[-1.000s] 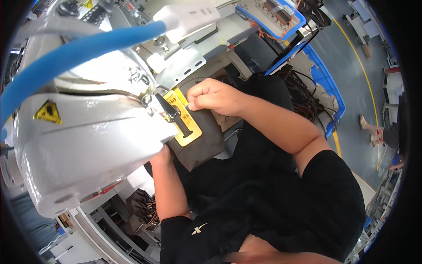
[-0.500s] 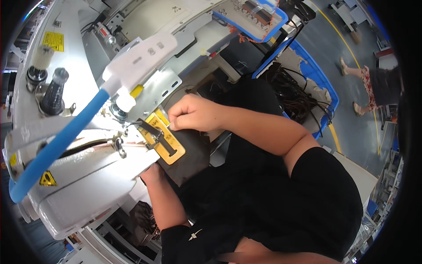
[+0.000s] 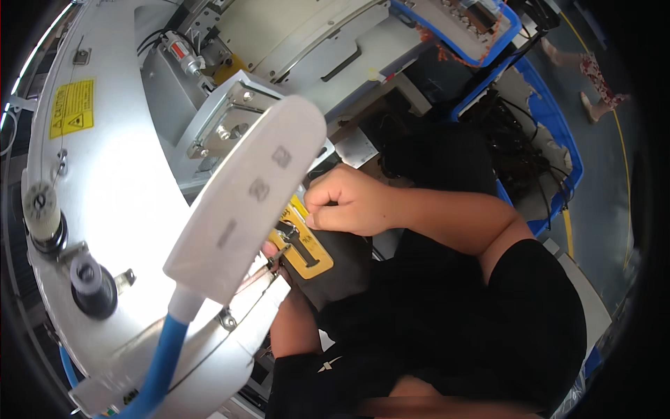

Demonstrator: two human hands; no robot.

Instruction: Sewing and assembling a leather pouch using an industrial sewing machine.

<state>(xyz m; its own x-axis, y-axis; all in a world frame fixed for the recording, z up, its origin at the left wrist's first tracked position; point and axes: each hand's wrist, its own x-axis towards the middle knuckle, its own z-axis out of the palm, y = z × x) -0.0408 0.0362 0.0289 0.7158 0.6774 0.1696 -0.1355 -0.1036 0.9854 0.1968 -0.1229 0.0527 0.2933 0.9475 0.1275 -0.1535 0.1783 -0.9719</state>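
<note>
A flat yellow template (image 3: 311,255) with a dark slot lies on a dark brown piece of material (image 3: 343,269) beside the sewing machine (image 3: 129,202). My right hand (image 3: 356,201) is closed, its thumb and fingertips pinched together at the template's right edge. Whatever they grip is hidden under the fingers. My left hand (image 3: 269,248) shows only a fingertip or so at the template's left edge; the machine arm covers the rest. A white lamp head (image 3: 246,202) on a blue flexible neck blocks the view of the sewing point.
Thread spools (image 3: 42,209) stand on the machine at left. A blue-rimmed tray (image 3: 457,31) with small parts sits at the far right. Below it, a blue bin (image 3: 569,157) holds dark strips. Beyond, a person's legs (image 3: 593,84) appear on the grey floor.
The whole view has shifted, and the lamp head now looms larger, covering the sewing point. My right hand keeps its place at the template. A left fingertip has come into sight.
</note>
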